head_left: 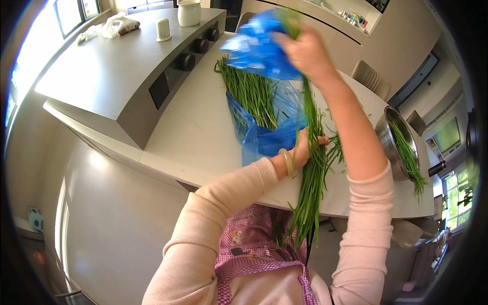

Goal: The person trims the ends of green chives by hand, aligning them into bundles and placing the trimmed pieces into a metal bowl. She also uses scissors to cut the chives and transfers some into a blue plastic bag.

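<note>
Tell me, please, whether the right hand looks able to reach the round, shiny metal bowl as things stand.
Probably yes: the way from the right hand to the bowl looks free above the pale tabletop, though that blurred hand seems occupied with long, thin green stalks and may need freeing first.

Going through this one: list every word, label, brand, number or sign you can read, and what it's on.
No text is readable anywhere in this picture.
Crumpled, shiny blue plastic at the right hand: blurred, no lettering legible.
Small multicoloured items in the background: too small to read.
Pink checked fabric apron: printed figures, no legible words.
</note>
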{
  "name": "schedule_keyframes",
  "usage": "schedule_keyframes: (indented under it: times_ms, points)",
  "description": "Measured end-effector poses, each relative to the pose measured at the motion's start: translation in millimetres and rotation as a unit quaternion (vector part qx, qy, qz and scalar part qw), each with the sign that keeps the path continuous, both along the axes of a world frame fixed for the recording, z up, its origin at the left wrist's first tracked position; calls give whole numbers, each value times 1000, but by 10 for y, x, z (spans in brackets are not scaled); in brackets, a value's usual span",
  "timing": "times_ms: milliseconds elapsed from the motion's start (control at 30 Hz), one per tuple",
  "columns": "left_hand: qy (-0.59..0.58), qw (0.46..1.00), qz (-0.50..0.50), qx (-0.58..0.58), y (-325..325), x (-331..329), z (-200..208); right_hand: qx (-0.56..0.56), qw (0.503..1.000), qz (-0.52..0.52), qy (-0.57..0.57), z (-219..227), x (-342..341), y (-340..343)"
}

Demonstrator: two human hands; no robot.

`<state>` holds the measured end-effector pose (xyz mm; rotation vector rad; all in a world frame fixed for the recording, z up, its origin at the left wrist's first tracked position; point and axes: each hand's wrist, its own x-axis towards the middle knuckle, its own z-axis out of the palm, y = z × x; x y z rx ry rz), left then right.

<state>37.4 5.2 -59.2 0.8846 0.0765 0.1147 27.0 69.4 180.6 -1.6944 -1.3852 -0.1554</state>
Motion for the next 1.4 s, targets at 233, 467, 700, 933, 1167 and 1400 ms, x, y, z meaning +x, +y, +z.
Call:
schedule_keyframes:
  times_ms: [233, 467, 700, 933, 1167, 1400]
  points:
    - [-109, 988, 19, -105, -45, 277, -341, -314, 946, 74, -20, 100, -492, 803]
    - [-108, 985, -24, -136, -36, 202, -205, -32, 980, 54, -187, -480, -633, 1160]
    - [-98, 988, -16, -122, -107, 169, -117, -443, 859, 255, 44, -248, -996, 708]
    - [-92, 990, -6, -110, -15, 138, -45, 14, 973, 128, -193, -247, -949, 821]
    - [-46, 995, -2, -93, -55, 7, 126, 38, 978, 97, -182, -56, -808, 776]
    - [39, 999, -12, -18, 169, -251, 387, 25, 893, -240, -379, 591, 127, -828]
